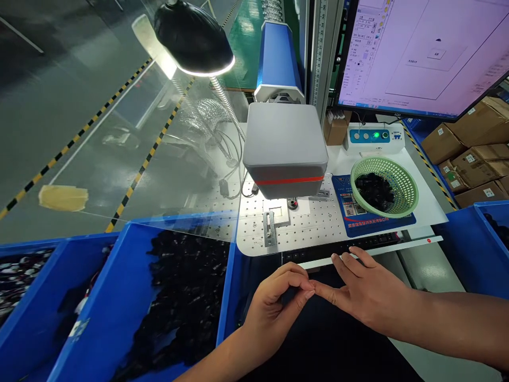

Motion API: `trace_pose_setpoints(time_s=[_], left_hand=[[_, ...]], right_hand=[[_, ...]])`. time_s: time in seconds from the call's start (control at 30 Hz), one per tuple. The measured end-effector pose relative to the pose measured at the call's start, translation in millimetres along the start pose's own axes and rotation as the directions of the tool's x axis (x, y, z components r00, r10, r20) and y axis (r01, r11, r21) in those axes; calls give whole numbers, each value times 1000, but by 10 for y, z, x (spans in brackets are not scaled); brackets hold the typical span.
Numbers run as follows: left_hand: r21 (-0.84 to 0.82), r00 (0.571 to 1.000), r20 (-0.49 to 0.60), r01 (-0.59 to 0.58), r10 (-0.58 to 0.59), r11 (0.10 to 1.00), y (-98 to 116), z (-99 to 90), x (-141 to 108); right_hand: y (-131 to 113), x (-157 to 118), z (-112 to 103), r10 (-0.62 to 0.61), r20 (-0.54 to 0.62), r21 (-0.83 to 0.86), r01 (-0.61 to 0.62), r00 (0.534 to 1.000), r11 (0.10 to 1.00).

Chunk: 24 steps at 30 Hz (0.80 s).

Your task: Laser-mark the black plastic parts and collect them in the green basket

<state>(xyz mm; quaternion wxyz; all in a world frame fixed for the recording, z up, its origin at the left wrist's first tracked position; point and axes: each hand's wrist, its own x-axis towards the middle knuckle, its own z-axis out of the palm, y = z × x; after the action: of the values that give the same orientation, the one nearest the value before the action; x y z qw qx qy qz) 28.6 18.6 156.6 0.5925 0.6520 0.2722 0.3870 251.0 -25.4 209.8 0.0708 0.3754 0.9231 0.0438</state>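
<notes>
My left hand [278, 305] is closed in a pinch, thumb against fingertips, in front of the worktable's near edge. Its fingertips meet the tip of my right thumb. Anything between them is hidden or too small to make out. My right hand [366, 289] has its fingers spread and stretched out over the front edge of the keyboard [369, 241]. Beyond the hands lies a perforated metal plate [222, 225] that carries a small bracket [269, 229] and a pale square fixture [281, 213]. A grey machine head [285, 146] with a red stripe hangs over it.
A green basket [411, 193] with black parts stands on a blue mat [360, 227]. Blue bins [101, 297] of black parts are at left. A lit lamp [194, 40], monitor [417, 58], button box [374, 137] and cardboard boxes [473, 159] surround the table. A clear panel stands left.
</notes>
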Motion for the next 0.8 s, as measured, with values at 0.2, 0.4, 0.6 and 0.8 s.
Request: trace_pose_setpoints(time_s=[0.2, 0.4, 0.6, 0.8], left_hand=[[45, 999, 9, -32, 32, 998, 9, -10, -7], [76, 995, 64, -82, 77, 994, 72, -45, 34], [97, 986, 142, -96, 82, 991, 124, -63, 62], [97, 976, 200, -112, 91, 989, 126, -74, 55]], right_hand=[[34, 12, -63, -31, 40, 78, 28, 999, 997], [97, -34, -64, -99, 74, 205, 82, 992, 975], [115, -74, -64, -122, 52, 240, 106, 991, 965], [134, -75, -105, -158, 33, 235, 146, 987, 961]])
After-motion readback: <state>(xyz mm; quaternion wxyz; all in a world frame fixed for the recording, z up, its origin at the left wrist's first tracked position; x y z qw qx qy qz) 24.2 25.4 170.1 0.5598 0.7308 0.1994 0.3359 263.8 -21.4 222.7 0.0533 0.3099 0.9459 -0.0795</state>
